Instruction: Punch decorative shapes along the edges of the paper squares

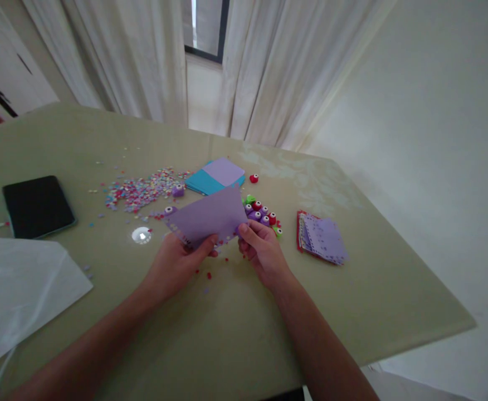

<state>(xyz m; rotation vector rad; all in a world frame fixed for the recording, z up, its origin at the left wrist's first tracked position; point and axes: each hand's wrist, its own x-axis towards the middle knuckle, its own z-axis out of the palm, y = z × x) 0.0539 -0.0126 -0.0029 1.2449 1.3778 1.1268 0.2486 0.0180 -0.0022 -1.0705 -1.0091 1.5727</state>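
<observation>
My left hand (181,262) pinches the lower edge of a purple sheet of paper (210,214), thumb on top. Small punched holes show along the sheet's lower left edge. At the sheet's right corner, my right hand (263,248) is closed on a small purple craft punch (242,228), mostly hidden by the fingers. Just beyond that hand sits a cluster of small purple, red and green craft punches (257,215). Two more purple punches, one farther back (177,190) and one by the sheet's left corner (170,210), rest on the table.
Colourful paper confetti (144,190) is scattered at the left. Behind the sheet lie blue and purple papers (223,172), near a red punch (254,178). Punched sheets (323,238) are stacked at right. A black tablet (39,206) and a white bag (22,295) occupy the left side.
</observation>
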